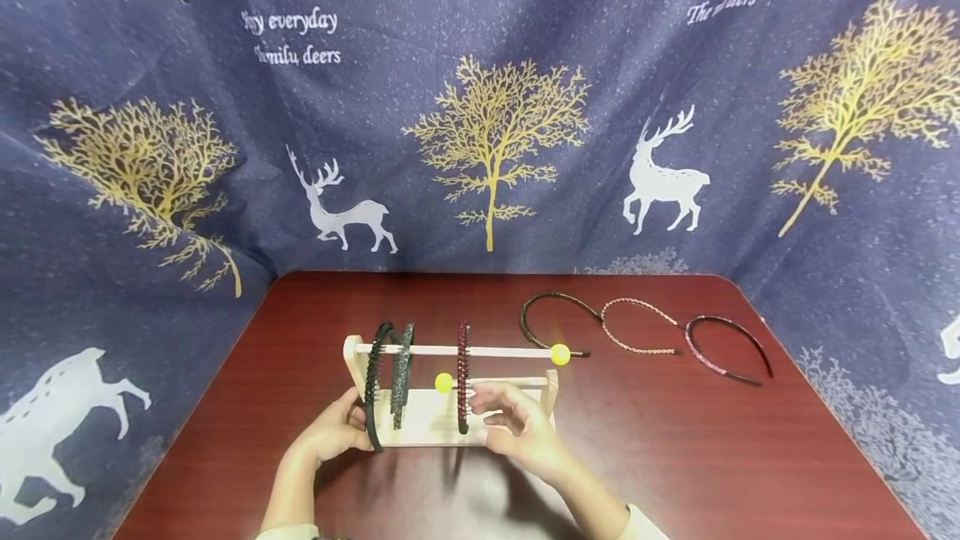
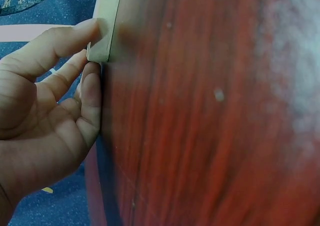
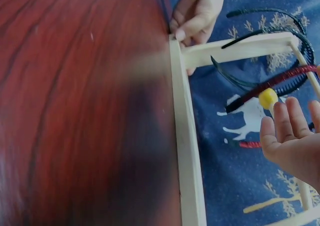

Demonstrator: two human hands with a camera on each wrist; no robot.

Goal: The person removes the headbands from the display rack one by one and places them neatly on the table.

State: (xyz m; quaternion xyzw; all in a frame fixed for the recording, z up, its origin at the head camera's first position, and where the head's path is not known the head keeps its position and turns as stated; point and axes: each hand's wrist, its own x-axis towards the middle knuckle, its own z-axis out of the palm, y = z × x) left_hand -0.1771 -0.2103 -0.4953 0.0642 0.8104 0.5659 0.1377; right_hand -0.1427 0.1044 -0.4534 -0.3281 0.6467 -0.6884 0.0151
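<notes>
A pale wooden rack [image 1: 427, 432] stands on the table, with two rods tipped by yellow balls. My left hand [image 1: 337, 427] grips the left end of its base; in the left wrist view, thumb and fingers pinch the wood [image 2: 106, 30]. Over the upper rod [image 1: 510, 352], a black toothed headband [image 1: 372, 390] and dark glittery headbands [image 1: 402, 373] hang at the left. A dark red beaded headband [image 1: 462, 382] hangs nearer the middle. My right hand [image 1: 525, 432] is just right of it, fingertips close to its teeth. In the right wrist view, several fingers [image 3: 297, 118] extend fairly straight.
At the table's back right lie a dark brown headband [image 1: 527, 319], a pale braided headband [image 1: 606, 325] and a pink-and-dark headband [image 1: 697, 350]. A blue cloth [image 1: 450, 15] printed with deer and trees hangs behind the reddish table [image 1: 750, 457].
</notes>
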